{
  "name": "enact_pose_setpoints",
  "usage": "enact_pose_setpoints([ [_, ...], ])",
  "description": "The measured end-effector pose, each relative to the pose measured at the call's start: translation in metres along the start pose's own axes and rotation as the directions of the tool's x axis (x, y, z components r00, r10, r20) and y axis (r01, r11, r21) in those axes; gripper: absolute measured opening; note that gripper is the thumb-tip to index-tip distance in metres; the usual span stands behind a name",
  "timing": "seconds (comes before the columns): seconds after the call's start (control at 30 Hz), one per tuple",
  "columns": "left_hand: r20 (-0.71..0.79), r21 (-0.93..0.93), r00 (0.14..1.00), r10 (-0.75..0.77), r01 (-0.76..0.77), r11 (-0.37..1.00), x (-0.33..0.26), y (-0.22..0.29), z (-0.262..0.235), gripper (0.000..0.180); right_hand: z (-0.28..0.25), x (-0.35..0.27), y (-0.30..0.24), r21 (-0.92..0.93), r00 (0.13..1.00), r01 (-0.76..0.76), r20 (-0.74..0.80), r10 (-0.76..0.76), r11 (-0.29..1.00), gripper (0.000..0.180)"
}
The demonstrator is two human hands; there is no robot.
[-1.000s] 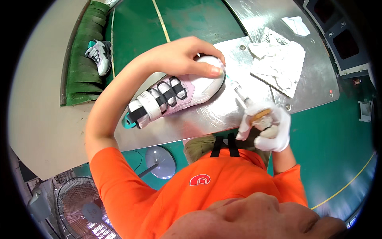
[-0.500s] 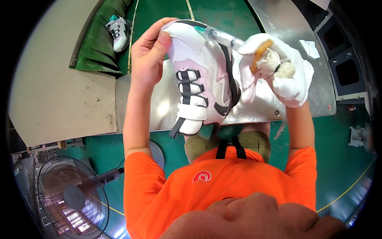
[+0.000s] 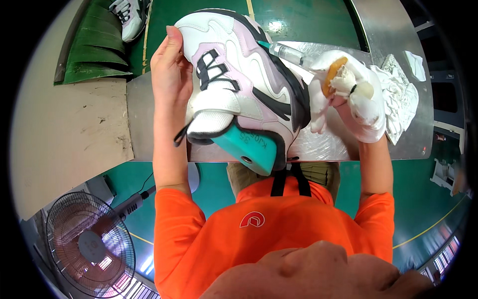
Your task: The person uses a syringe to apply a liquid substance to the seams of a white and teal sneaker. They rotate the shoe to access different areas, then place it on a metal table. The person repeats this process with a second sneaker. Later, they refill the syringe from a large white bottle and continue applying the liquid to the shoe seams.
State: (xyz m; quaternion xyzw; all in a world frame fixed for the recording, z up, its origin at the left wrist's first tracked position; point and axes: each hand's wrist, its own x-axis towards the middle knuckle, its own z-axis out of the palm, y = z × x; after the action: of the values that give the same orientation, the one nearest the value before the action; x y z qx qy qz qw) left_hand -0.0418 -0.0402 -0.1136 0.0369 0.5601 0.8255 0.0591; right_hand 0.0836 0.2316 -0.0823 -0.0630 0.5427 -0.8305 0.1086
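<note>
The left hand (image 3: 169,74), bare, gripped the side of a chunky sneaker (image 3: 239,84) and held it up over the metal table (image 3: 149,124): smooth white and pale pink panels, black trim and straps, mesh at the tongue, and a hard teal last (image 3: 246,147) filling its opening. The right hand (image 3: 353,97), in a white glove, was clenched around a clear plastic syringe (image 3: 289,52) and an amber, rounded lump (image 3: 331,74); the syringe's teal tip met the shoe's upper edge. A crumpled white rag (image 3: 403,99) lay on the table just beside that glove. Another sneaker (image 3: 127,15) sat on a green mat (image 3: 94,55), well apart. A fan (image 3: 89,244) stood on the floor.
</note>
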Motion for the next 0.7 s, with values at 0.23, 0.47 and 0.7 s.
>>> enact_pose_setpoints([
  [0.23,-0.063,-0.078,0.978,-0.198,0.192,0.978,0.008,-0.014,-0.013,0.042,-0.011,-0.004,0.007,0.056,0.995,-0.088,-0.036,0.090,0.995,0.048],
  [0.47,-0.079,-0.016,0.962,-0.260,0.260,0.966,0.006,-0.012,-0.007,0.044,-0.020,-0.010,0.010,0.025,0.995,-0.082,-0.049,0.083,0.996,0.056],
  [0.7,-0.083,-0.031,0.955,-0.284,0.283,0.959,0.005,-0.012,-0.003,0.045,-0.026,-0.013,0.012,-0.059,0.996,-0.044,-0.084,0.039,0.997,0.065],
])
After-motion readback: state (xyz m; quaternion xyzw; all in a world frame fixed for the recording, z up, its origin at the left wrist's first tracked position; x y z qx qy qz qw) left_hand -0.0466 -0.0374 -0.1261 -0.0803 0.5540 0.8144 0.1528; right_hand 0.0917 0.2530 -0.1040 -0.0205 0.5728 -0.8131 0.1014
